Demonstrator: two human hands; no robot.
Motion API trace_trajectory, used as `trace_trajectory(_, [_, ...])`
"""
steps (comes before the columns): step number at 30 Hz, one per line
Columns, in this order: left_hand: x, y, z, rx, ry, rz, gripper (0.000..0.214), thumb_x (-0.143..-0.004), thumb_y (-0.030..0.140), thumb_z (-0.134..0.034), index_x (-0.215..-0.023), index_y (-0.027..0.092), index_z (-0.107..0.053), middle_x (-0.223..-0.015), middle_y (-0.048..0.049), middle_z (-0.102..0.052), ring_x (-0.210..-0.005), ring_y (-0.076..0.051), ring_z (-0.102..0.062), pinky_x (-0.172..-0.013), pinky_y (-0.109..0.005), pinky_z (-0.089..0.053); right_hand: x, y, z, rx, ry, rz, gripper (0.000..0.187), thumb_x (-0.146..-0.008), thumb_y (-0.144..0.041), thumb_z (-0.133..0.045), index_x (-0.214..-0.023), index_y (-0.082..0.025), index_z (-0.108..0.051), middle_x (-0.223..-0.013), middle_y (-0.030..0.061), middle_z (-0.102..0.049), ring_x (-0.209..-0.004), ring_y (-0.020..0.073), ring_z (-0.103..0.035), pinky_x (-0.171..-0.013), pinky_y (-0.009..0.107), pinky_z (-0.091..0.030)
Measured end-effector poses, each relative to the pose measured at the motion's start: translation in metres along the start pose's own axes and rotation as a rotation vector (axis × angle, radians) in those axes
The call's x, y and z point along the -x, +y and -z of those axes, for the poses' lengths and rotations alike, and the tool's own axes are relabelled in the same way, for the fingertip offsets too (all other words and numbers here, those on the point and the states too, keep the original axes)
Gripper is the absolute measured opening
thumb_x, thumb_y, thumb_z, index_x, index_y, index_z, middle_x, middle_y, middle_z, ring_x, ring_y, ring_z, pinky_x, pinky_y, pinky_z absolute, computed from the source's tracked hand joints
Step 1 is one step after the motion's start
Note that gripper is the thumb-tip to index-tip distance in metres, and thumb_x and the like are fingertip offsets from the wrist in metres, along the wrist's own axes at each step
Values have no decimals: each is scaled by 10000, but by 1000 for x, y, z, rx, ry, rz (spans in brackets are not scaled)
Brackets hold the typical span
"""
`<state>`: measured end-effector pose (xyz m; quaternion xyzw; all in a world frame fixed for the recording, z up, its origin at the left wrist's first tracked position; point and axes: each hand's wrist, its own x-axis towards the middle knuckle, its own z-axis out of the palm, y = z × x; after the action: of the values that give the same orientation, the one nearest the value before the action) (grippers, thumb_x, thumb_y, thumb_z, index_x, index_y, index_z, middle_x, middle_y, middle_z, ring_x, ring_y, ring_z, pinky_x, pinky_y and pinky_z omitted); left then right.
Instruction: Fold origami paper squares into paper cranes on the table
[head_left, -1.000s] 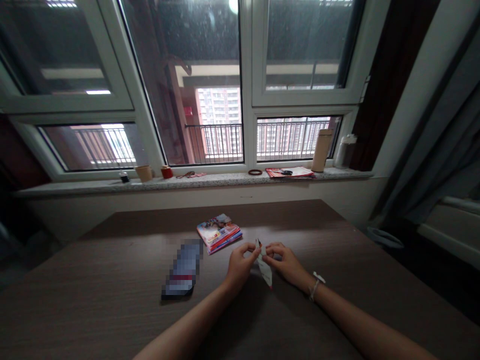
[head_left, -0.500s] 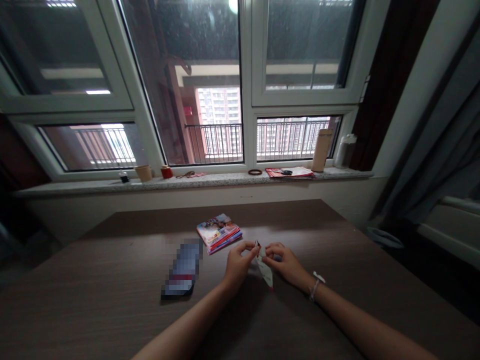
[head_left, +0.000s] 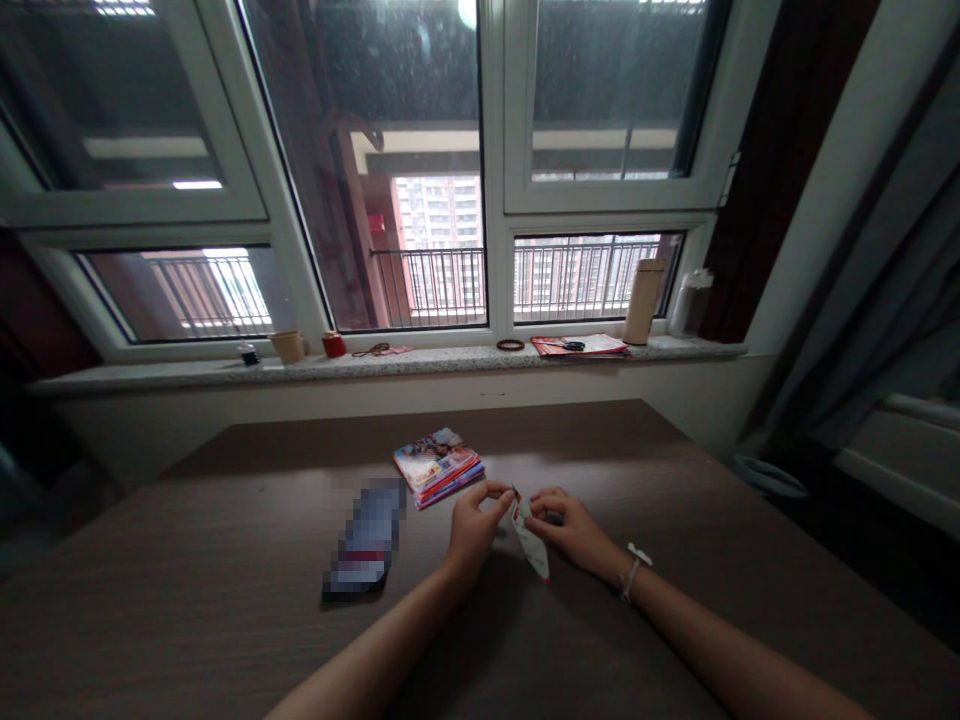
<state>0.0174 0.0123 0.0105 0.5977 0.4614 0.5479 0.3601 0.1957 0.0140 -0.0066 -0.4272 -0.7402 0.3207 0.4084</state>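
Observation:
A small folded piece of paper [head_left: 532,548], whitish with some red and dark print at its upper end, is held up over the table between my hands. My left hand [head_left: 477,525] pinches its upper tip between thumb and fingers. From the other side my right hand [head_left: 566,522], with a pale band at the wrist, has its fingers curled in and its thumb at the paper's right edge. Just beyond my left hand lies a stack of colourful printed paper [head_left: 439,466]. A phone-shaped, pixelated object [head_left: 366,540] rests to the left of my forearm.
The brown table [head_left: 225,560] reaches to the wall under the window. Along the stone sill [head_left: 435,362] stand a paper cup [head_left: 287,347], a red spool-like item [head_left: 333,345], a tan bottle [head_left: 643,303] and a clear bottle [head_left: 691,303]. Scissors [head_left: 574,346] lie on printed sheets there.
My left hand has shifted slightly left and the paper's lower tip has swung a little down and right. The fingers of my right hand have drawn slightly away from its upper end.

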Motion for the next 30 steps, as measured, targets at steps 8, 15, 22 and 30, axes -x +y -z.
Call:
trace_trajectory(8, [-2, -7, -2, 6, -31, -2, 307, -771, 471, -606, -719, 170, -638, -689, 0, -654, -704, -162, -614, -673, -248, -475, 0, -2, 1, -8, -16, -18, 256, -772, -439, -648, -799, -198, -731, -941, 76, -633, -1000, 234, -551, -956, 397, -378])
trace_trajectory(15, [-2, -5, -2, -2, -96, -2, 250, -749, 411, -647, -816, 170, -641, -781, -26, -681, -776, -181, -638, -737, -269, -474, 0, 2, 1, -20, 4, -28, 264, -767, -449, -653, -787, -194, -717, -942, 74, -633, -994, 229, -549, -950, 383, -387])
trace_trajectory(22, [-3, -6, -1, -59, -200, -40, 179, -703, 329, -677, -781, 169, -652, -758, -15, -660, -759, -170, -607, -731, -259, -457, 0, 2, 1, -27, 9, -32, 295, -755, -479, -662, -729, -190, -714, -968, 85, -626, -1033, 242, -544, -962, 400, -380])
trace_trajectory(30, [-2, -4, -1, -139, -142, -33, 155, -708, 330, -646, -713, 175, -650, -713, -3, -651, -731, -167, -595, -713, -255, -442, 0, 2, 0, -42, 10, -33, 327, -751, -509, -663, -767, -189, -724, -971, 89, -630, -1048, 244, -545, -963, 400, -383])
